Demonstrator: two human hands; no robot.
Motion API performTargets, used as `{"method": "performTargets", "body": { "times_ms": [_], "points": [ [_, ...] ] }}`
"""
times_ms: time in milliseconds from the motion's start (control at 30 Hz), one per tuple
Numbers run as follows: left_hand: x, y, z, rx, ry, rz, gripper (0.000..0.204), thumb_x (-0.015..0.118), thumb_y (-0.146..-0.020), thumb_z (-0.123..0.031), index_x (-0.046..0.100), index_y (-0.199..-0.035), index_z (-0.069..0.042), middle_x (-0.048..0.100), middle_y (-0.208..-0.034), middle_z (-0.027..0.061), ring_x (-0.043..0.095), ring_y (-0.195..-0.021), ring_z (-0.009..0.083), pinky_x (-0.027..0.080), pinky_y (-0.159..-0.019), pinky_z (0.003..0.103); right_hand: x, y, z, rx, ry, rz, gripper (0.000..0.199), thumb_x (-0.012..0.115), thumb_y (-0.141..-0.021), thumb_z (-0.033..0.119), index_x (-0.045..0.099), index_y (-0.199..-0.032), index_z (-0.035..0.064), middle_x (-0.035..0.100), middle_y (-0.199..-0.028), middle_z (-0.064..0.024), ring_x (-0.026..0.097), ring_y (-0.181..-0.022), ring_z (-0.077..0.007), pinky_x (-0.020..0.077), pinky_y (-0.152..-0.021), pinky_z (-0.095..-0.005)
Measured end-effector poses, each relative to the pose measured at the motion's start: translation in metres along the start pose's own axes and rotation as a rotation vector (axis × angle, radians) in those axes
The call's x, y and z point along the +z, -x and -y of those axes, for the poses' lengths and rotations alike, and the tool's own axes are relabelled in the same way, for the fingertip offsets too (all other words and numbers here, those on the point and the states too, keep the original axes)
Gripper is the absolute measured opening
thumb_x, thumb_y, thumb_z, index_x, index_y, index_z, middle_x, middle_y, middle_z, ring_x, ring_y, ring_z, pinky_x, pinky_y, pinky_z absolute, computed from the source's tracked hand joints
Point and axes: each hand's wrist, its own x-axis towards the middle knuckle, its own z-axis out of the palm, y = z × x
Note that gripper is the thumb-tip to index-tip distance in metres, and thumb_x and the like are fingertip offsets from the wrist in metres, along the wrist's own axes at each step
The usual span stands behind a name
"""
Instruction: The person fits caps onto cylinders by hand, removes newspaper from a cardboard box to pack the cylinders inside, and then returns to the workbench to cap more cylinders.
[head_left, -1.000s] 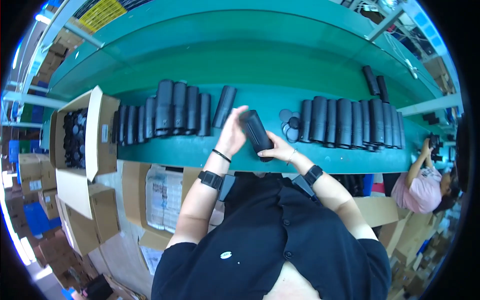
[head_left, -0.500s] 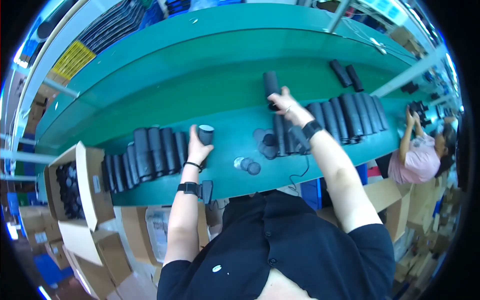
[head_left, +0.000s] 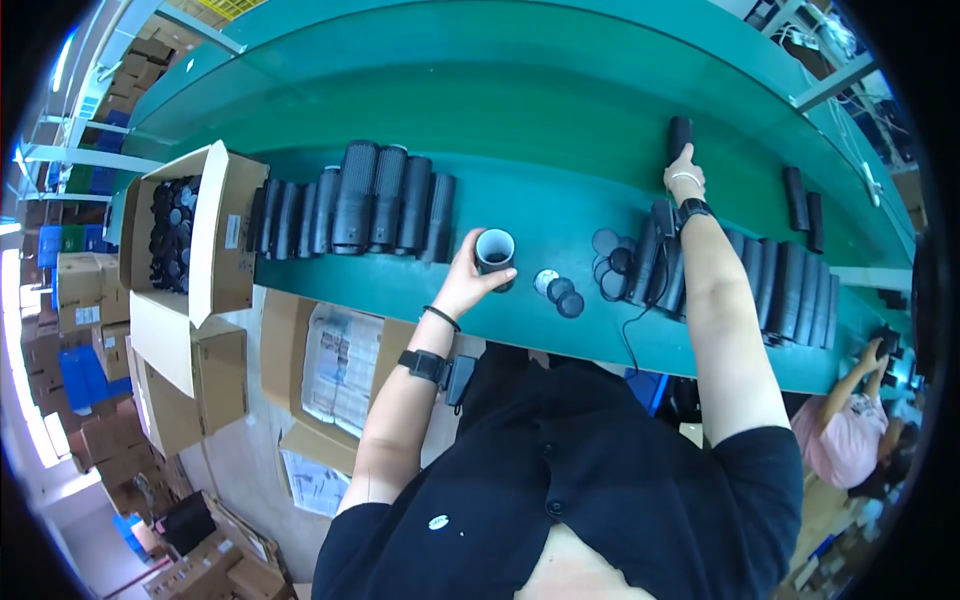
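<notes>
My left hand (head_left: 465,285) is closed around a black tube (head_left: 496,264), held above the bench near its front edge. The tube's round mouth is turned up, showing a pale grey inside. Farther off to the right, my right hand (head_left: 685,177) is wrapped round the near end of another black tube (head_left: 681,134) at the back of the bench. Between my hands lie several thin dark discs (head_left: 570,304) and a silvery disc (head_left: 545,281). More dark discs (head_left: 606,241) lie in a heap beside the right row of black tubes (head_left: 790,289), which my right forearm partly covers.
A row of black tubes (head_left: 356,198) stands left on the green bench (head_left: 560,200). Beyond it, an open carton (head_left: 235,232) holds small black parts. Two tubes (head_left: 797,199) lie back right. A cable (head_left: 627,335) hangs over the front edge. A co-worker (head_left: 845,440) sits far right.
The view has swung, shifting the bench scene rightward. My right hand has carried its tube to the right along the back. My left hand's tube now shows its open mouth more fully.
</notes>
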Motion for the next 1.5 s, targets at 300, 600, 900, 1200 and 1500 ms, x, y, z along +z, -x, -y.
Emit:
{"method": "performTargets", "body": {
  "times_ms": [300,600,900,1200,1500],
  "points": [
    [-0.006,-0.001,-0.001,-0.044,0.167,-0.075,0.06,0.075,-0.079,-0.006,0.041,-0.129,-0.008,0.054,-0.113,0.0026,0.052,-0.108,0.0142,0.043,-0.095,0.031,0.005,0.244,0.019,-1.152,-0.001,0.403,0.012,0.057,-0.08,0.014,0.067,-0.085,0.0096,0.067,-0.089,-0.016,0.065,-0.085,-0.0346,0.0515,-0.078,-0.0425],
    [0.004,0.001,-0.004,-0.048,0.246,-0.014,0.055,0.076,-0.078,-0.007,0.047,-0.125,-0.007,0.056,-0.112,0.0026,0.053,-0.107,0.0144,0.043,-0.095,0.031,0.058,0.269,-0.024,-0.974,-0.267,0.367,0.007,0.066,-0.078,0.009,0.062,-0.083,0.0047,0.065,-0.087,-0.0171,0.064,-0.082,-0.0342,0.0502,-0.071,-0.0428],
    [0.012,0.016,-0.011,-0.117,0.26,0.099,0.06,0.077,-0.075,-0.001,0.047,-0.126,-0.007,0.057,-0.11,0.0016,0.055,-0.104,0.013,0.046,-0.091,0.029,0.033,0.251,-0.028,-0.734,-0.785,0.248,0.012,0.061,-0.084,0.002,0.061,-0.096,0.0004,0.066,-0.078,-0.0108,0.067,-0.069,-0.0229,0.0529,-0.062,-0.0322],
    [0.035,0.028,-0.029,-0.037,0.162,0.401,0.065,0.079,-0.07,0.0,0.051,-0.127,-0.008,0.056,-0.114,0.0001,0.053,-0.105,0.0115,0.045,-0.092,0.028,-0.009,0.308,-0.028,-0.417,-1.45,0.962,0.017,0.062,-0.088,0.001,0.055,-0.104,0.0012,0.066,-0.085,-0.0088,0.067,-0.07,-0.0157,0.0562,-0.061,-0.0243],
    [0.029,0.035,-0.032,-0.206,0.173,0.552,0.071,0.084,-0.067,-0.011,0.047,-0.128,-0.005,0.054,-0.116,0.0051,0.05,-0.111,0.0155,0.042,-0.097,0.03,-0.059,0.307,-0.032,-0.406,-1.38,1.712,0.041,0.049,-0.099,0.024,0.046,-0.135,0.0037,0.059,-0.112,-0.0086,0.063,-0.091,-0.0155,0.0546,-0.08,-0.0279]
  ]
}}
